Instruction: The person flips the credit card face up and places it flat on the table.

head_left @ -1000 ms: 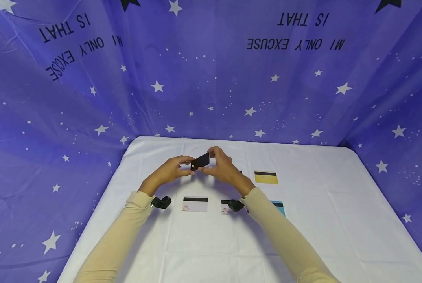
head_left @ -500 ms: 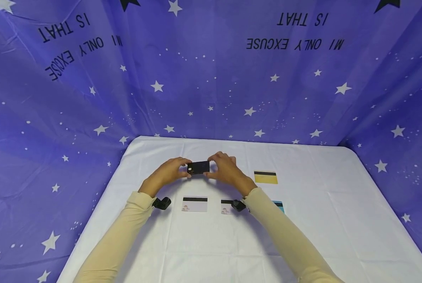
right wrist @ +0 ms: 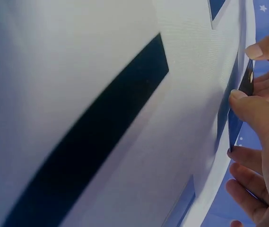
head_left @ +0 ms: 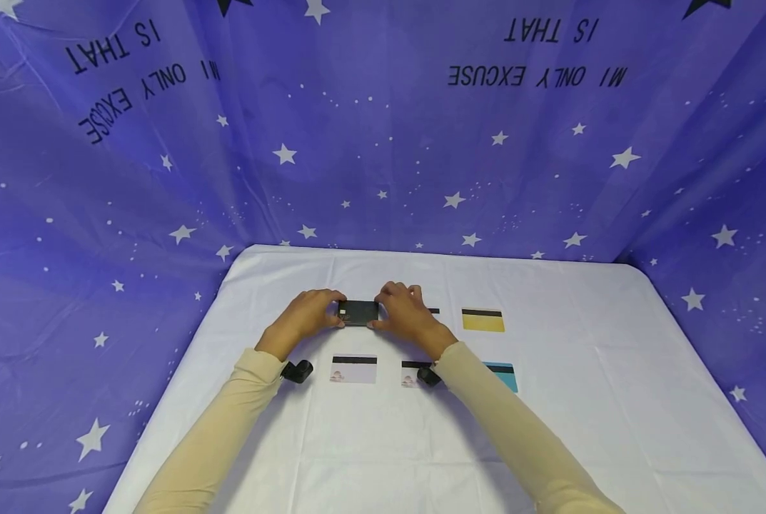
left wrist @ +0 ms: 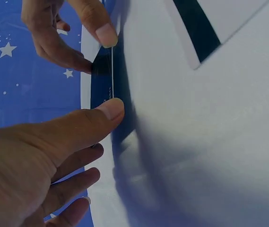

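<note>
A black bank card (head_left: 358, 313) with a pale chip and "VIP" lettering is held by both hands at the far middle of the table. My left hand (head_left: 305, 314) pinches its left end between thumb and fingers. At the opposite end, my right hand (head_left: 410, 314) grips it the same way. The left wrist view shows the card (left wrist: 101, 82) nearly edge-on, its dark shadow on the cloth beside it. The right wrist view shows the card (right wrist: 235, 127) between fingers and thumb, apart from its shadow.
On the white tablecloth (head_left: 370, 442) lie a yellow card (head_left: 482, 321), a lilac card (head_left: 353, 371), another pale card (head_left: 410, 377) and a blue card (head_left: 505, 378). My right hand mostly hides one more card (head_left: 434, 312). A purple starry curtain (head_left: 383, 143) surrounds the table.
The black card has turned from tilted to level, its lettered face now showing. Both hands have brought it slightly nearer and lower, toward the cloth.
</note>
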`<act>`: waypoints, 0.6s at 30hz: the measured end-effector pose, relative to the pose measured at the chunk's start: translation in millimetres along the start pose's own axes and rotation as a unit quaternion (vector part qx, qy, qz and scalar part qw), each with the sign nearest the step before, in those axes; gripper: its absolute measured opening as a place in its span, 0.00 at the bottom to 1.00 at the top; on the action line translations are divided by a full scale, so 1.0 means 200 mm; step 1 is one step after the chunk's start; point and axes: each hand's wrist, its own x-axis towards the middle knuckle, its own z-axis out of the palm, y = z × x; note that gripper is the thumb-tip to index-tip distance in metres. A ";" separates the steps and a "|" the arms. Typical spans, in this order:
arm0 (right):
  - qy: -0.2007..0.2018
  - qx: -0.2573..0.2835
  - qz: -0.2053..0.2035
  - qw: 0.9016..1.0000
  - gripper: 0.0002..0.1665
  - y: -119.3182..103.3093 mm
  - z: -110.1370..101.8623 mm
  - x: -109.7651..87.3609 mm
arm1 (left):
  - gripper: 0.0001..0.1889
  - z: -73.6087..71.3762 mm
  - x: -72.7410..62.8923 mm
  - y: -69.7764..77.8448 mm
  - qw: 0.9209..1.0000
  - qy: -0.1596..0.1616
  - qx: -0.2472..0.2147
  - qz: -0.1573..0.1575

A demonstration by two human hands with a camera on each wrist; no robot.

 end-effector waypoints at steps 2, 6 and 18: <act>0.001 -0.006 0.000 1.000 0.34 0.00 0.01 0.00 | 0.28 0.00 0.00 0.00 1.000 0.004 0.002 -0.004; -0.002 -0.017 -0.004 1.000 0.34 0.00 0.01 0.01 | 0.27 0.02 0.00 0.01 1.000 0.005 0.015 -0.004; 0.002 -0.025 -0.008 1.000 0.34 0.00 0.04 0.00 | 0.26 0.04 0.00 0.01 0.999 0.001 0.036 -0.001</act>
